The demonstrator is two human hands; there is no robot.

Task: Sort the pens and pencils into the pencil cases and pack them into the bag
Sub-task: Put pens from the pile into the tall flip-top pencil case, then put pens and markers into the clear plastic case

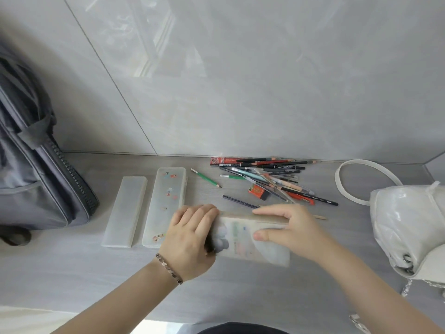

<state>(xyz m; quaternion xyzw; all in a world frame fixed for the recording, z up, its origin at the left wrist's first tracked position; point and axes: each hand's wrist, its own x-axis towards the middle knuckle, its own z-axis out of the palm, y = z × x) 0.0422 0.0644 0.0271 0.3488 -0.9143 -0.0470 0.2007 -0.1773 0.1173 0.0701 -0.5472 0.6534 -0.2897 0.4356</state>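
Note:
A translucent pencil case with pale printed pictures lies crosswise on the grey table, held at both ends. My left hand grips its left end, fingers curled over the far edge. My right hand holds its right part, fingers along the far edge and thumb on the lid. Two more frosted cases lie side by side to the left: a plain one and one with small stickers. A heap of pens and pencils lies behind the held case. A green pencil lies apart.
A grey bag with a long zipper stands at the left against the tiled wall. A white handbag with a loop strap sits at the right. An orange eraser box and a dark ruler lie near the heap.

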